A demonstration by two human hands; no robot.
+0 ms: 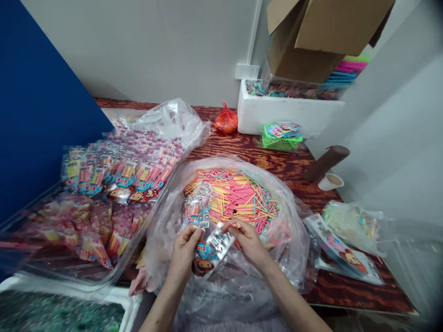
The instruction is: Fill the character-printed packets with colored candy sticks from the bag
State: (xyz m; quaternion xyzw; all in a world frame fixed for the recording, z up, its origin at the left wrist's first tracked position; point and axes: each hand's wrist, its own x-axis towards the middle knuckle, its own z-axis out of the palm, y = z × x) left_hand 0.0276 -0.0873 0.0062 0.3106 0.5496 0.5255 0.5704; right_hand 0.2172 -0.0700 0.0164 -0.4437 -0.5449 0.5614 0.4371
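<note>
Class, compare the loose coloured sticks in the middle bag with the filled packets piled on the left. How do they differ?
The loose sticks lie bare and criss-crossed; the filled packets hold theirs bundled inside printed wrappers. The loose sticks form one round heap; the filled packets spread in overlapping rows. Both show pink and yellow sticks.

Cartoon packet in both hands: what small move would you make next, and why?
Probably the right hand should push the few sticks it seems to pinch into the cartoon packet. The left hand holds that packet's edge over the bag of coloured sticks, and filled packets lie stacked at left.
</note>
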